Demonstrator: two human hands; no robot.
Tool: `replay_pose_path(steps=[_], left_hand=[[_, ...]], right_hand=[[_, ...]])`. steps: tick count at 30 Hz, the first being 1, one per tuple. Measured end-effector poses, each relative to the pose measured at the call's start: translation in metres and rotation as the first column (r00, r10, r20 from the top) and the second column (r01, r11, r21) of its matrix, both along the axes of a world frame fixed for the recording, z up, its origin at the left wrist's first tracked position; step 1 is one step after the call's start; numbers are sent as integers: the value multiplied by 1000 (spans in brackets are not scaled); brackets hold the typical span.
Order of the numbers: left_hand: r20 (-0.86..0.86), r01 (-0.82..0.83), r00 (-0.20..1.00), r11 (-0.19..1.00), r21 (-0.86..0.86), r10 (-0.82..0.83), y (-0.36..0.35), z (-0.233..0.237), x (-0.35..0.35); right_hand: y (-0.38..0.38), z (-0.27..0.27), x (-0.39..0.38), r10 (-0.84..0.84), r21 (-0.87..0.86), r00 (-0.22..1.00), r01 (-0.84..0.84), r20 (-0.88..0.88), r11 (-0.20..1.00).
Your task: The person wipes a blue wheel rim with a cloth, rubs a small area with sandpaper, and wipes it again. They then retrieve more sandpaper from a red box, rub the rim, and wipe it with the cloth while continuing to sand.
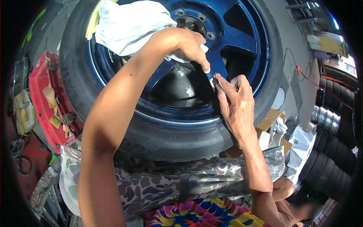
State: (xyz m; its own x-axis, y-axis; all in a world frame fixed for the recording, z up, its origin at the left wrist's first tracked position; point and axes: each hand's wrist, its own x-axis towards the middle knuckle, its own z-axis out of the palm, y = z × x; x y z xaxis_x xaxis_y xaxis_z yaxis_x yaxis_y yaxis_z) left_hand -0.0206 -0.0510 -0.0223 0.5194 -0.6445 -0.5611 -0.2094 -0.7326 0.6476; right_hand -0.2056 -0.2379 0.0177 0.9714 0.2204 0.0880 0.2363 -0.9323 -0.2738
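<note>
A dark blue spoked wheel rim (239, 39) lies face up inside a black tyre (170, 142). My left hand (191, 45) reaches across the rim, its fingers curled over part of a white cloth (134, 28). One finger stretches down, its tip at the lower spoke. The rest of the cloth lies bunched over the left of the rim. At the same spoke, my right hand (236, 98) is closed, thumb and fingers pinched around a small pale piece (213, 81). Its kind cannot be made out. The two hands' fingertips are close together but apart.
Camouflage fabric (159, 181) lies below the tyre. On the left stands a red panel (43, 100) with tape pieces. Stacked tyres (327, 166) and silver rims (326, 118) line the right side, near a red cord (329, 87). Another person (283, 189) is partly visible lower right.
</note>
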Motion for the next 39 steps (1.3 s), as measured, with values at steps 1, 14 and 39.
replay_pose_path(steps=[1,14,39], left_hand=[[-8,2,1000,1000,17,-2,-1,1,1],[21,17,1000,1000,18,-17,-3,-2,1],[29,13,999,999,31,-14,-2,1,-1]], right_hand=[[-1,-3,-2,4,35,1000,-4,10,999],[-1,-1,2,18,-66,999,-15,48,998],[1,-2,-1,87,-75,994,-82,59,994]])
